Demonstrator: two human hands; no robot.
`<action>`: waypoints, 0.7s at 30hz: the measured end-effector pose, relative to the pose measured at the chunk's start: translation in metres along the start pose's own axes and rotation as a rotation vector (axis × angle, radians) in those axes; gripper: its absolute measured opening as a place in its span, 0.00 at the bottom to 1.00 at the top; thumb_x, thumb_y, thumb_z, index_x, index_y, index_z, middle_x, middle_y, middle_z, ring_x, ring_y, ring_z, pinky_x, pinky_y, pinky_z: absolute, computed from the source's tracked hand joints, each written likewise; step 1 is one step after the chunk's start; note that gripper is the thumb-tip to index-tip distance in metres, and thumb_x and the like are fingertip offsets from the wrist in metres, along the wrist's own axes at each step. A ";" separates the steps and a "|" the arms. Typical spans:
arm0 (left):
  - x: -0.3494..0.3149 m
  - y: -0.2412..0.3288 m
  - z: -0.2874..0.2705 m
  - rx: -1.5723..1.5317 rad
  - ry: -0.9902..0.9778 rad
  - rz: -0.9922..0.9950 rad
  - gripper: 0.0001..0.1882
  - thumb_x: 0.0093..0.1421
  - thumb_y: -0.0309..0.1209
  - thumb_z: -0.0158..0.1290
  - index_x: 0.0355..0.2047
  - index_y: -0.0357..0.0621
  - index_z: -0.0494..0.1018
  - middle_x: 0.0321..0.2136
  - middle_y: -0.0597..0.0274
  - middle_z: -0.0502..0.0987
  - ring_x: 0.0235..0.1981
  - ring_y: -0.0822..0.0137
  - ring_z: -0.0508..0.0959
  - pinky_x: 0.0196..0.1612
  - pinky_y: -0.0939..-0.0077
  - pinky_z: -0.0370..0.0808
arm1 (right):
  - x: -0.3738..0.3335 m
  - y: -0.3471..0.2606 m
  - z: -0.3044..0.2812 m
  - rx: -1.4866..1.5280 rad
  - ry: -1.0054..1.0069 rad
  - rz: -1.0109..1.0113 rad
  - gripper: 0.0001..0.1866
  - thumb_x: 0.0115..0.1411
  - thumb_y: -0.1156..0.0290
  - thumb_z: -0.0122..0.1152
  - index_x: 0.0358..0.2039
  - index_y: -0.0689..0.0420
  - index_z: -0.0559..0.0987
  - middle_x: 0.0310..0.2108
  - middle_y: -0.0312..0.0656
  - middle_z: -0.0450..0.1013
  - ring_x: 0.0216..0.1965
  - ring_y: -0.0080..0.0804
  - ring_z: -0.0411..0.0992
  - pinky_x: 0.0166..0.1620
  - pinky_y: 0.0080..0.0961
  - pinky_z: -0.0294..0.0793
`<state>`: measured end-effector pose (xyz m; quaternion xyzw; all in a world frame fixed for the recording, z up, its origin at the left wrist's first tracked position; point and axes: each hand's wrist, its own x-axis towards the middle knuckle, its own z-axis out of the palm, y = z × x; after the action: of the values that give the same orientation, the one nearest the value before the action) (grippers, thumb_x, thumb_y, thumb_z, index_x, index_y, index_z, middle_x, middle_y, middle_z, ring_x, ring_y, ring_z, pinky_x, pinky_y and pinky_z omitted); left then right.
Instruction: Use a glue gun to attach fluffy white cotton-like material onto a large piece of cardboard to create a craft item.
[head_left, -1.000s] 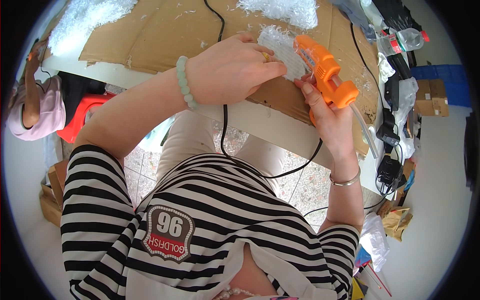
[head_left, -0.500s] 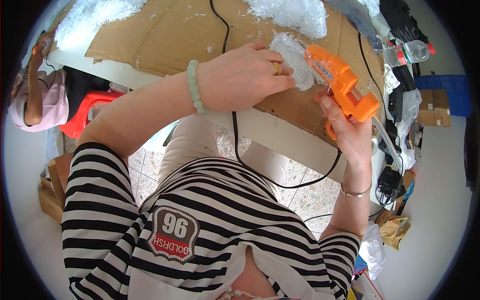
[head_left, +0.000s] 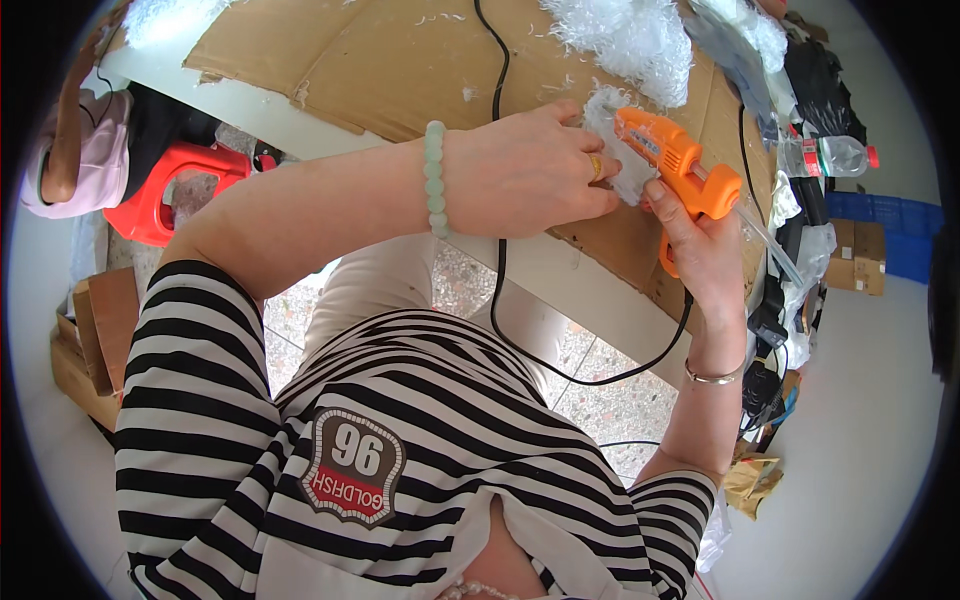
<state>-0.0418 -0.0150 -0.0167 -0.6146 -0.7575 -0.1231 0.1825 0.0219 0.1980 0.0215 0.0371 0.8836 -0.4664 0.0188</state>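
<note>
My right hand (head_left: 700, 240) grips an orange glue gun (head_left: 690, 172), its nozzle end pointing up and left. A long translucent glue stick (head_left: 768, 245) sticks out of its back. Close to the nozzle lies a small white piece with a ridged, fluffy surface (head_left: 630, 172). My left hand (head_left: 535, 172), back upward, has its bent fingers closed at the left edge of this piece; the fingertips are partly hidden. A black cord (head_left: 580, 380) loops from the gun's handle below the table edge and up past my left wrist.
Brown cardboard (head_left: 400, 70) covers the white table (head_left: 220, 110). White shredded fluff (head_left: 640, 45) is heaped at the back. At right lie a plastic bottle (head_left: 840, 157) and cartons (head_left: 858, 255). A red stool (head_left: 165, 200) stands left, by another person's arm (head_left: 65, 140).
The view has shifted a little. My left hand and the glue gun are closer together over the white piece, and the gun is tilted slightly flatter.
</note>
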 end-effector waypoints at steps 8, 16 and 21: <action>-0.001 0.001 0.000 -0.084 -0.078 -0.044 0.17 0.49 0.28 0.51 0.42 0.47 0.72 0.48 0.62 0.69 0.49 0.65 0.70 0.55 0.59 0.61 | 0.006 -0.002 0.000 0.006 -0.003 -0.015 0.16 0.58 0.65 0.60 0.42 0.62 0.72 0.28 0.34 0.72 0.30 0.20 0.70 0.36 0.17 0.68; 0.000 0.000 0.004 -0.037 0.069 -0.009 0.09 0.51 0.28 0.49 0.32 0.47 0.75 0.33 0.67 0.74 0.37 0.69 0.74 0.44 0.69 0.67 | 0.006 -0.001 -0.002 0.002 -0.030 0.043 0.14 0.58 0.65 0.60 0.39 0.61 0.73 0.25 0.33 0.70 0.26 0.19 0.68 0.32 0.16 0.67; -0.001 0.000 0.004 -0.013 0.081 0.009 0.08 0.49 0.28 0.50 0.31 0.45 0.75 0.28 0.68 0.74 0.38 0.69 0.72 0.43 0.70 0.67 | 0.006 0.001 -0.002 -0.015 -0.033 0.043 0.13 0.58 0.65 0.60 0.37 0.61 0.73 0.24 0.33 0.70 0.25 0.18 0.68 0.30 0.16 0.67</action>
<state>-0.0420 -0.0141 -0.0210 -0.6136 -0.7459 -0.1521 0.2097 0.0165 0.2008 0.0216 0.0481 0.8857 -0.4597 0.0438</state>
